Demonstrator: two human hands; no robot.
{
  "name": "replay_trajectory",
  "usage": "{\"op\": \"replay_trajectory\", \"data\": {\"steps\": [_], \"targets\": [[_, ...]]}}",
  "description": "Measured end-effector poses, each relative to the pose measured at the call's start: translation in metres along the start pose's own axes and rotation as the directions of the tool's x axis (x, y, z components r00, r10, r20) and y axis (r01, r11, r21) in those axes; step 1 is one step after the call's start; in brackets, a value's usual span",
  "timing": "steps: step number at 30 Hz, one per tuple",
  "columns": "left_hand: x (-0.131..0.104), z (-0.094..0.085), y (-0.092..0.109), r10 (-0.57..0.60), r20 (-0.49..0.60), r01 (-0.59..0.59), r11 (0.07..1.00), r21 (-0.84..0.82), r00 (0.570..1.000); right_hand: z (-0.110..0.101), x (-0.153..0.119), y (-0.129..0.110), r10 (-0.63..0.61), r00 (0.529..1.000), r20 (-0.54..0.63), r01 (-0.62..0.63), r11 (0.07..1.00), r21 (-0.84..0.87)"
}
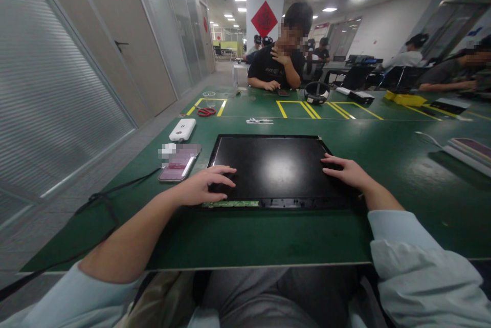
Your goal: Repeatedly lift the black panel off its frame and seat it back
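Observation:
A black display panel (268, 167) lies flat on the green table in front of me, its dark screen facing up and reflecting a ceiling light. Along its near edge runs a green circuit board strip (232, 204) on the left part, set in the black frame. My left hand (201, 184) rests over the panel's left edge, fingers apart. At the opposite edge, my right hand (345, 170) lies on the right side with its fingers spread. Neither hand grips anything that I can see.
Left of the panel are a phone (180, 163), a white power bank (182, 129) and a black cable (126, 184). Red scissors (206, 111) and a headset (316, 93) lie farther back. A person (278, 62) sits across the green table (268, 243). A white device (468, 156) is at right.

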State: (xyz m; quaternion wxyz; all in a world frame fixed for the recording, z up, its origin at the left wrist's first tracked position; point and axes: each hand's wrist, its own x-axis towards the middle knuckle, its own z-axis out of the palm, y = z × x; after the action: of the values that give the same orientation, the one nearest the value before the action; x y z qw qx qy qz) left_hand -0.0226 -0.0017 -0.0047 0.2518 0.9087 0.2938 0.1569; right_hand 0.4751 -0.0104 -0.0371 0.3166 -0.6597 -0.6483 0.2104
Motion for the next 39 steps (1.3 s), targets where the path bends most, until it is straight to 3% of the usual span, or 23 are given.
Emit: {"op": "replay_trajectory", "data": {"steps": [4,7,12,14,17,26,32,36,39], "targets": [[0.000,0.003,-0.004,-0.020,-0.056,0.021,1.000,0.011,0.998,0.000,0.000,0.000,-0.005,1.000,-0.010,0.006,1.000,0.005],[0.001,0.005,-0.006,-0.080,-0.165,0.090,0.995,0.053,0.983,0.001,0.001,0.003,0.004,0.999,-0.049,-0.003,1.000,0.012],[0.003,0.005,-0.015,-0.251,-0.429,0.343,0.927,0.151,0.868,0.001,0.003,0.005,0.051,0.981,-0.188,-0.044,0.998,0.044],[0.003,0.005,-0.022,-0.334,-0.456,0.444,0.883,0.156,0.825,0.000,0.003,0.004,0.089,0.964,-0.250,-0.080,0.996,0.048],[0.003,0.005,-0.029,-0.401,-0.422,0.500,0.852,0.154,0.813,-0.002,0.002,0.004,0.152,0.936,-0.317,-0.151,0.988,0.029],[0.003,0.008,-0.025,-0.406,-0.390,0.465,0.883,0.066,0.826,-0.002,0.007,0.013,0.194,0.938,-0.288,-0.220,0.973,-0.062],[0.002,0.008,-0.023,-0.456,-0.419,0.485,0.874,-0.043,0.785,-0.002,0.006,0.011,0.236,0.941,-0.242,-0.260,0.963,-0.072],[0.004,0.004,-0.018,-0.480,-0.460,0.402,0.877,-0.263,0.747,-0.003,0.006,0.009,0.241,0.945,-0.222,-0.263,0.962,-0.071],[0.007,0.003,-0.014,-0.549,-0.432,0.319,0.806,-0.498,0.715,-0.003,0.006,0.009,0.239,0.945,-0.224,-0.260,0.963,-0.073]]}}
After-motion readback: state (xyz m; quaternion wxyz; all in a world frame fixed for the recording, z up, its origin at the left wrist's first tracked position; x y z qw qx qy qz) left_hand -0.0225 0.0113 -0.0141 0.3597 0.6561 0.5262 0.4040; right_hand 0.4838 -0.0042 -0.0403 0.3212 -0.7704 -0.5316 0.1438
